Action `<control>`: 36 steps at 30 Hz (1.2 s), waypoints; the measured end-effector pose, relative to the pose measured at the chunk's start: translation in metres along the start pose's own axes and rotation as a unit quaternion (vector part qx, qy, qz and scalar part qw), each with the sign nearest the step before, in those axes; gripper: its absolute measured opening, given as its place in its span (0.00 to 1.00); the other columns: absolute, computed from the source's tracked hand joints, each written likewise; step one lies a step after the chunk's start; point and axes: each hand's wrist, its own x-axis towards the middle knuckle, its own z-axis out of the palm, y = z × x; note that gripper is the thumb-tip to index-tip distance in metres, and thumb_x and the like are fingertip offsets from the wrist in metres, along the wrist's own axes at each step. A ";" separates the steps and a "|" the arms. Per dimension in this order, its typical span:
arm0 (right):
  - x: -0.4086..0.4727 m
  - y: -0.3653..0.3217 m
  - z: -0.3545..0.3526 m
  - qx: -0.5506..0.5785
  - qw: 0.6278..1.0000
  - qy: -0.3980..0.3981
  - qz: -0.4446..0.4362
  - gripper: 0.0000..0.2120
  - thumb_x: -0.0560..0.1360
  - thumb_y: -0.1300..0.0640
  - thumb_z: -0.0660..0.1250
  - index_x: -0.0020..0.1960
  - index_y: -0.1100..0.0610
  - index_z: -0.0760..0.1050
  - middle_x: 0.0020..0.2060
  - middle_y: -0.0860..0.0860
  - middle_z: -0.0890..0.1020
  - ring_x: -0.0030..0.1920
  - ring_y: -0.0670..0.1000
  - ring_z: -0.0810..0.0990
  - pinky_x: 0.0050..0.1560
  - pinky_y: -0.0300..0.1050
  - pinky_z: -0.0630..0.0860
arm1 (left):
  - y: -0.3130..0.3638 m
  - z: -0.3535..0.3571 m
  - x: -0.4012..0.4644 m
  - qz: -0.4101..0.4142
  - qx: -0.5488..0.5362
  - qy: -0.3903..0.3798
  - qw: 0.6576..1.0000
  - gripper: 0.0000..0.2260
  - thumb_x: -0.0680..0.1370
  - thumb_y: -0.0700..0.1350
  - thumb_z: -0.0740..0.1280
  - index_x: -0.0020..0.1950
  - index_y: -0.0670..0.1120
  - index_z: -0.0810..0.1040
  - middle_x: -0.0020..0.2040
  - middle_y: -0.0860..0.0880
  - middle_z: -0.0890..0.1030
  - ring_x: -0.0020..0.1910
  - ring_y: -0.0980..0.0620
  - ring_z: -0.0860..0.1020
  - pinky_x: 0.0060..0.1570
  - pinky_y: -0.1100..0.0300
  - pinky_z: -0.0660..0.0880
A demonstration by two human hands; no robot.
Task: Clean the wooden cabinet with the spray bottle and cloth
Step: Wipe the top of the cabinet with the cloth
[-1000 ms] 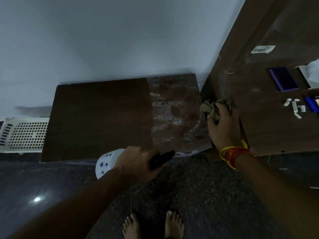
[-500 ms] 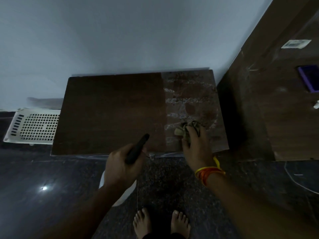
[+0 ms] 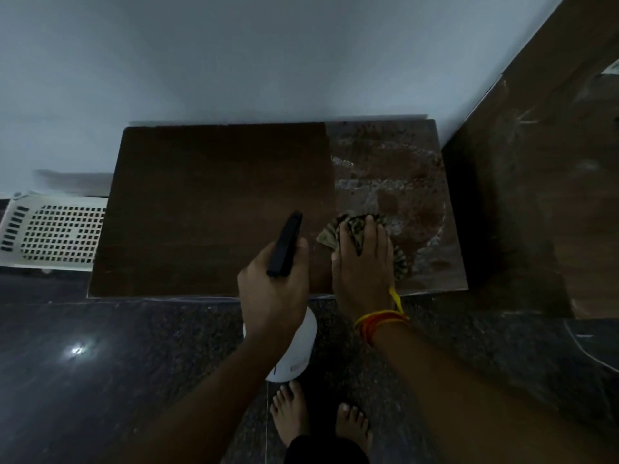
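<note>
left hand (image 3: pixel 273 296): fingers wrapped round the spray bottle (image 3: pixel 294 346)
right hand (image 3: pixel 363 266): fingers flat, pressing cloth (image 3: pixel 351 232) onto the cabinet (image 3: pixel 217 202)

a home room: bare feet (image 3: pixel 321 420), plastic laundry basket (image 3: pixel 50 229), wooden cabinet (image 3: pixel 214 202).

Dim, soft-focus view; glare spot on floor (image 3: pixel 77 350); wide-angle edge bending.

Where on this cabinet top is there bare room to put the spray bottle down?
The dark left stretch of the wooden cabinet top, between the wall and the front edge. The right strip is wet and streaked, with the right hand pressing the patterned cloth.
</note>
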 end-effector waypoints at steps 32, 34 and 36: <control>0.034 -0.008 0.000 -0.043 0.999 0.018 0.019 0.25 0.78 0.47 0.53 0.73 0.54 0.65 0.72 0.64 0.63 0.71 0.65 0.63 0.69 0.63 0.59 | 0.023 0.009 0.038 -0.018 0.017 -0.016 1.000 0.16 0.78 0.54 0.65 0.32 0.49 0.72 0.26 0.49 0.72 0.26 0.47 0.73 0.29 0.47 0.74; 0.012 -0.010 0.001 -0.056 0.998 0.014 0.015 0.26 0.78 0.46 0.50 0.72 0.54 0.66 0.71 0.64 0.64 0.71 0.65 0.63 0.69 0.62 0.60 | 0.027 0.009 0.042 -0.025 0.013 -0.013 1.000 0.16 0.78 0.53 0.65 0.33 0.48 0.73 0.27 0.48 0.74 0.27 0.48 0.74 0.30 0.47 0.75; -0.009 -0.012 0.003 -0.059 0.998 0.002 0.010 0.26 0.78 0.46 0.48 0.72 0.53 0.66 0.72 0.63 0.64 0.72 0.63 0.60 0.72 0.60 0.57 | 0.032 0.008 0.046 -0.032 0.011 -0.017 0.999 0.16 0.78 0.53 0.65 0.34 0.47 0.74 0.27 0.48 0.74 0.27 0.47 0.75 0.30 0.48 0.75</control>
